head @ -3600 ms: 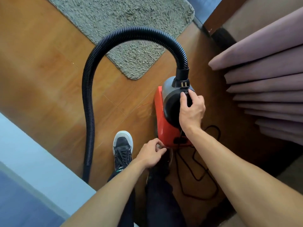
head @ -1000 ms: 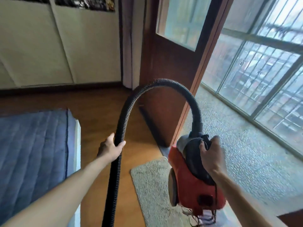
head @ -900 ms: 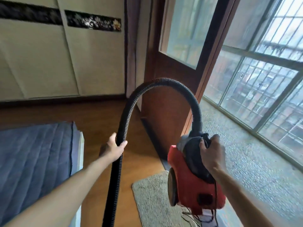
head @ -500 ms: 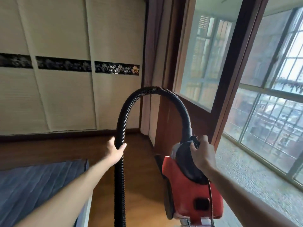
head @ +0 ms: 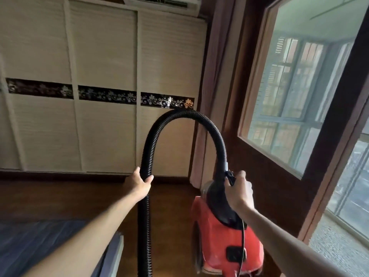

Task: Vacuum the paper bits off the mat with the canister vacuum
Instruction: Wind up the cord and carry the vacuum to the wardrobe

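Observation:
The red canister vacuum [head: 225,244] hangs in the air at lower right, carried by its black top handle, which my right hand [head: 238,191] grips. Its black ribbed hose [head: 185,116] arches up from the canister and drops down on the left. My left hand [head: 138,181] grips the falling part of the hose [head: 144,226] at about mid-height. A thin black cord [head: 242,242] dangles along the canister's back. The mat, the paper bits and the hose's nozzle end are out of view.
A blue quilted bed [head: 40,242] with a white edge fills the lower left. Cream sliding wardrobe doors [head: 103,92] stand ahead, across dark wood floor [head: 60,198]. A dark wood-framed window wall [head: 299,96] and a curtain [head: 203,156] run along the right.
I have lifted the vacuum off the floor and stood up; my left hand moved from the canister's base to the hose. The view tilted up, and the mat dropped out of sight.

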Demonstrator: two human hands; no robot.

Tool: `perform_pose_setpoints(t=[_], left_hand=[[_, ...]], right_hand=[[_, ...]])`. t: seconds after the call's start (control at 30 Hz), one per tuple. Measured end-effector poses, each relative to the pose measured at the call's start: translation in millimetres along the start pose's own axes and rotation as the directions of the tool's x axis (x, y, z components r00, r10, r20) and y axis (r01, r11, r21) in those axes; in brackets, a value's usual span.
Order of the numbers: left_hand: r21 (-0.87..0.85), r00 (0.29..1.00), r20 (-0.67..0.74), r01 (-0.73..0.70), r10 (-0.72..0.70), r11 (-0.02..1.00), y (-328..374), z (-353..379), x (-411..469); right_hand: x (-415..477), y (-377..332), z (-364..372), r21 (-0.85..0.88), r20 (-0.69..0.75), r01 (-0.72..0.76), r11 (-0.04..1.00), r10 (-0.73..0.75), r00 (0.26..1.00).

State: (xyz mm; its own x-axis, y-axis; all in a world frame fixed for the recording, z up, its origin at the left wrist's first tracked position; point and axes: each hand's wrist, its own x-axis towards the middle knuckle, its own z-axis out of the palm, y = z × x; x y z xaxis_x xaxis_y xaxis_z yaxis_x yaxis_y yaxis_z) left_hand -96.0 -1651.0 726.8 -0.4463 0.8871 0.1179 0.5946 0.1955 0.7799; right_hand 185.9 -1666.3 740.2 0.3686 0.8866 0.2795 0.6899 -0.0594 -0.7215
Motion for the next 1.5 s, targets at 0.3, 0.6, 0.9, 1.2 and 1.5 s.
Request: perform_pose_setpoints(t=[0.3,0.6,0.9,1.2,1.5], left_hand=[[-0.03,0.999,0.005,-0.037,0.037,0.999,-9.9,16.2,152.3],[0.014,0.997,0.034,-0.072,0.072,0.997,8.2,37.8,313.1],[0.026,0.998,0.014,-0.058,0.057,0.998,13.6,69.4,450.0],[0.001,0.998,-0.047,-0.028,0.028,1.0,42.6,123.5,631.9],[0.035,0.992,-0.112,-0.046,0.05,0.998,47.4,161.7,773.0]], right_hand=[[110.6,-49.4,89.4,0.039,-0.013,0.025,0.999,-0.025,1.0],[235.5,-102.6,178.8,0.044,-0.077,-0.007,0.999,0.01,0.997],[358.7,-135.7,280.9,0.026,-0.05,-0.032,0.999,0.033,0.998],[515.8,-168.2,393.7,0.115,-0.021,-0.016,0.993,0.019,1.0],[634.5,-202.8,483.4,0.148,-0.009,0.009,0.989,-0.008,1.0]])
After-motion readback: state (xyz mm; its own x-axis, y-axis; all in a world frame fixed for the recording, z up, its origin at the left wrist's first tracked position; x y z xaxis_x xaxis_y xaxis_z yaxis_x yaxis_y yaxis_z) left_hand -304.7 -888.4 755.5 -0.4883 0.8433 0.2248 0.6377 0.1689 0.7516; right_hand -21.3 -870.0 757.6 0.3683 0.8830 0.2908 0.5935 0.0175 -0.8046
